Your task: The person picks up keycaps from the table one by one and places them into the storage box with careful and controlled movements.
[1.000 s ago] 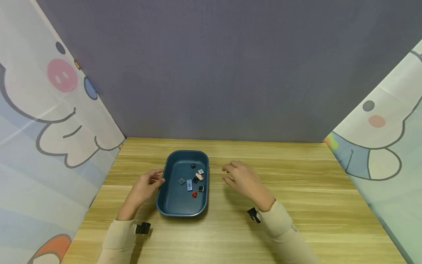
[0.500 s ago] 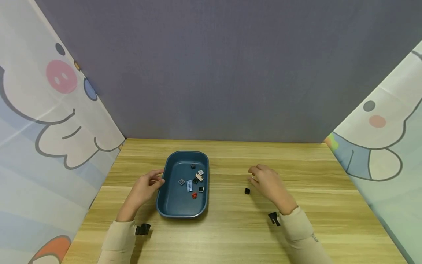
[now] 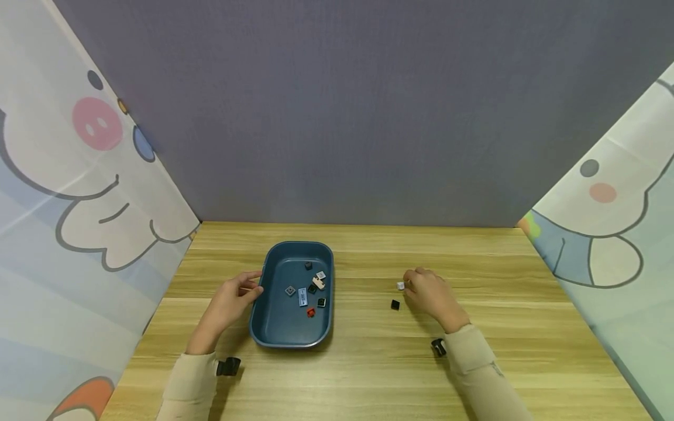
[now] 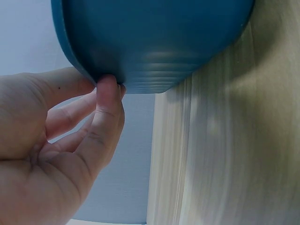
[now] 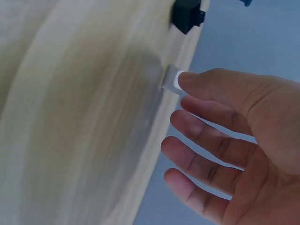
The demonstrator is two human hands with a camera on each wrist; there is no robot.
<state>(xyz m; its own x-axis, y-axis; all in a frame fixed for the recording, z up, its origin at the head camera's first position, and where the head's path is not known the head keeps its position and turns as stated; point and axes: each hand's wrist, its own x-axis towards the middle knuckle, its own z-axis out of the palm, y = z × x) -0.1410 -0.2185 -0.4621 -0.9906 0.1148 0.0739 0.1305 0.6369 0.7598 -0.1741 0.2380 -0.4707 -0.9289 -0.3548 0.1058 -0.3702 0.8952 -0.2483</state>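
Observation:
My left hand (image 3: 229, 304) holds the left rim of a dark blue tray (image 3: 271, 327). In the left wrist view its thumb and finger pinch the rim. To the right on the table, my right hand (image 3: 432, 298) pinches a small white block (image 3: 401, 286) low over the wood. The thumb tip covers part of that block (image 5: 172, 79) in the right wrist view, and the index fingertip is partly hidden behind it. Just in front lies a small black square block (image 3: 395, 304), apart from the hand; the right wrist view shows a small stud on it.
Inside the tray lie several small pieces: a light blue rectangle (image 3: 302, 297), a red piece (image 3: 310, 312), a grey square (image 3: 290, 290), and black and white ones. The wooden table (image 3: 358, 374) meets a grey back panel (image 3: 337, 117), with printed curtains at both sides.
My right hand has moved right from beside the tray, uncovering the black block, then closed on the white block. The left hand and tray have stayed in place.

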